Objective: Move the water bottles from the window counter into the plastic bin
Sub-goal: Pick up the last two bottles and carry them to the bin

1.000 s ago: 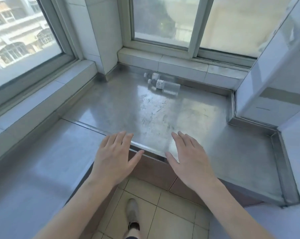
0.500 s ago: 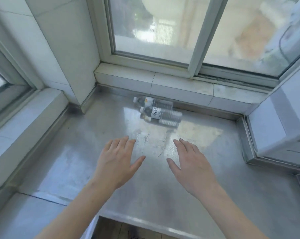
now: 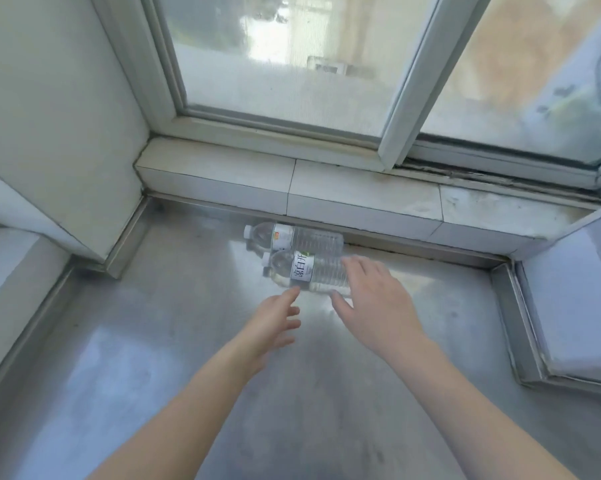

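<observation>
Two clear plastic water bottles lie on their sides, touching each other, at the far edge of the grey brushed-metal window counter (image 3: 188, 358), caps pointing left. The farther clear bottle with a white-and-orange label (image 3: 294, 237) lies against the raised metal lip under the white tiled sill (image 3: 361, 199). The nearer clear bottle with a white label (image 3: 306, 271) lies just in front of it, with bare metal on its left and near sides. The counter is hemmed in by a white tiled pillar (image 3: 60, 133) at the left rear and a white boxed-in wall (image 3: 576, 306) on the right; between them the metal runs open toward the viewer.

The nearer bottle's label carries three large dark Chinese characters; the farther label's print is too small to read.

The left hand (image 3: 275, 320) reaches forward with fingers loosely extended, its longest fingertip at the lower edge of the nearer bottle's label; contact seems likely but the view does not settle it. The right hand (image 3: 378, 303) is spread wide, fingers over the base end of the nearer bottle and thumb low on its near side, not closed around it.
</observation>
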